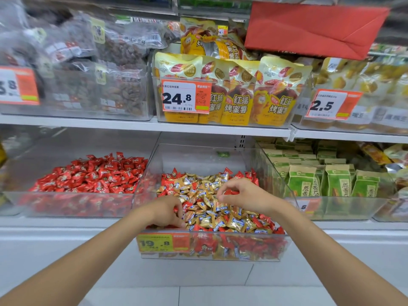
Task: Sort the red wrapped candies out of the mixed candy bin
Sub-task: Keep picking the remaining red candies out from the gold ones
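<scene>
A clear plastic mixed candy bin (273, 173) is pulled forward from the lower shelf. It holds gold wrapped candies (205, 191) with red wrapped candies (265, 219) around the edges. My right hand (245, 193) hovers over the pile's middle, fingers closed on red candies (230, 192). My left hand (170, 212) is down in the bin's front left, fingers curled around red candies there. To the left, a second clear bin (72, 204) contains only red candies (92, 173).
A price label (163, 242) sticks to the mixed bin's front. Green snack packs (331, 180) fill the bin on the right. The shelf above carries yellow pouches (238, 91), dark bagged snacks (92, 62) and a red envelope (309, 29). White floor tiles lie below.
</scene>
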The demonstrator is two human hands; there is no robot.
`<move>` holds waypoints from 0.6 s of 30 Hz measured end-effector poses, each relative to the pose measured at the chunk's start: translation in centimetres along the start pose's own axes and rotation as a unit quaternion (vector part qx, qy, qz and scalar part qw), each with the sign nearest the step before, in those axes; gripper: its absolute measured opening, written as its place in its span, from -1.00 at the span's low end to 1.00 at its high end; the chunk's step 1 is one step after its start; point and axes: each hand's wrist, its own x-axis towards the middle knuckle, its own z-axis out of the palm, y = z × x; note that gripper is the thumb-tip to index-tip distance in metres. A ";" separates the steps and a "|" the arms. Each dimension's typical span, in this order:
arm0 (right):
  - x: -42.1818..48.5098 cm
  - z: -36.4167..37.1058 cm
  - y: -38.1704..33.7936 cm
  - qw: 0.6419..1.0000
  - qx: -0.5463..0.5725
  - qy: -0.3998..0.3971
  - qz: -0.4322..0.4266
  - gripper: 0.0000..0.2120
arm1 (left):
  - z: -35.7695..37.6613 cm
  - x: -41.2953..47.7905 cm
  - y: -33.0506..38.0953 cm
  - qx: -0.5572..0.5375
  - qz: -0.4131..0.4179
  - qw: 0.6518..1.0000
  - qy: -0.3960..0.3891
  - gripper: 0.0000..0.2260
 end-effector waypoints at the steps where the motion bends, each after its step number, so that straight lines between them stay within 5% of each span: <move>1: 0.1 0.3 -0.2 1.000 -0.007 -0.014 -0.009 -0.90 | 0.2 0.2 -0.1 -0.018 0.010 1.000 0.007 -0.86; 8: 1.5 3.1 -1.1 0.987 -0.090 -0.135 -0.007 -0.75 | -0.1 0.5 -0.8 -0.111 0.024 0.988 0.106 -0.93; 10: 2.1 4.3 -0.8 0.978 -0.142 -0.150 -0.017 -0.75 | 0.0 0.4 -0.8 -0.120 0.022 0.984 0.133 -0.78; 15: 3.2 3.5 0.4 0.980 -0.190 -0.051 -0.019 -0.89 | -0.2 -0.1 -0.4 -0.162 0.006 0.969 0.189 -0.83; 18: 3.3 1.2 1.9 0.978 -0.201 0.055 0.001 -0.80 | -0.2 -0.1 -0.1 -0.226 0.011 0.954 0.194 -0.93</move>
